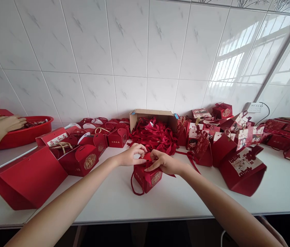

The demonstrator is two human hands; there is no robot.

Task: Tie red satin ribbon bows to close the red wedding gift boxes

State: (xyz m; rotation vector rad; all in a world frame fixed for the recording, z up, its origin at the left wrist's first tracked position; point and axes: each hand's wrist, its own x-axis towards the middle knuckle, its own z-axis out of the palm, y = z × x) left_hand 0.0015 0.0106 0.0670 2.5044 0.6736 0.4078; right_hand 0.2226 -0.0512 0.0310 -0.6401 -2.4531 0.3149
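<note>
A small red gift box with a gold round emblem stands on the white table, a dark red cord handle hanging at its left. Both hands are at its top. My left hand comes in from the left, its fingers curled and pinched on red ribbon. From the right, my right hand has its fingers bent together on the ribbon over the box lid. Ribbon ends hang down the box front and out to the right. The fingertips partly hide the ribbon's loops.
Behind stands a cardboard box of red ribbons. Red boxes fill the left side and more boxes the right. At far left another person's hands reach over a red basin. A power strip lies by the wall.
</note>
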